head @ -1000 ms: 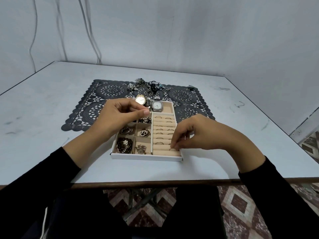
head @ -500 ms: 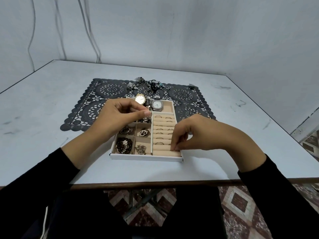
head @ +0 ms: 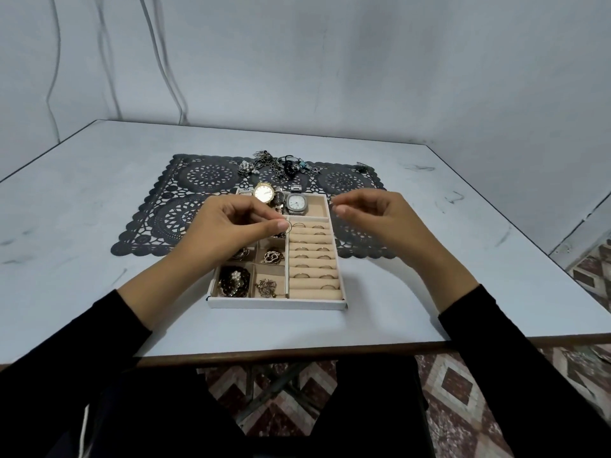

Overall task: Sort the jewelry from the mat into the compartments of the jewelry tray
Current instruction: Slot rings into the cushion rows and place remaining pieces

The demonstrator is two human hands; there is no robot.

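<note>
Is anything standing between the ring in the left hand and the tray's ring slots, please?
Nothing visible does: the left hand pinches the ring right by the far rows of the ring slots; the right hand is off to the right.

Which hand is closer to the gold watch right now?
Left. The left hand, pinching a ring, hovers just in front of the gold watch; the right hand is off to its right, past the silver watch.

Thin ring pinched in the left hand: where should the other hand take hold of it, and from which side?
Likely best taken by the free arc of the thin ring, which juts out past the left hand's thumb tip. Come from the right with the right hand, pinching across the wire: that side is bare, while the rest is hidden in that pinch.
</note>
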